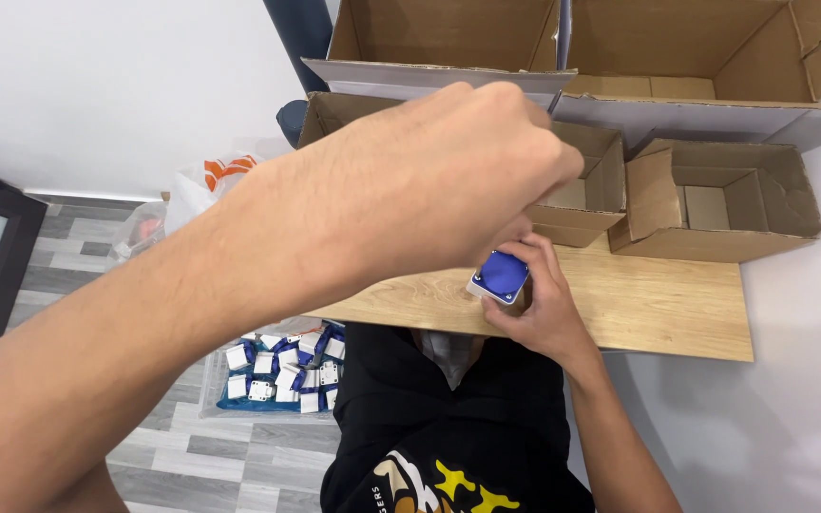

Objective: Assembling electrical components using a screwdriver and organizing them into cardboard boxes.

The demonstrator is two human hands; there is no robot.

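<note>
My right hand (539, 304) comes up from the bottom and grips a small square piece (500, 275) with a blue face and white edges, just above the wooden tabletop (658, 304). My left forearm sweeps across from the lower left. My left hand (448, 180) hangs over the piece with its fingers bunched, and the fingertips meet the piece's upper edge. The hand's back hides exactly what those fingertips pinch.
Several open cardboard boxes stand behind the hands: a small one (715, 204) at the right, one (591, 180) partly under my left hand, larger ones (677, 57) at the back. On the floor a clear tray (277, 370) holds several blue-and-white pieces, beside a plastic bag (206, 180).
</note>
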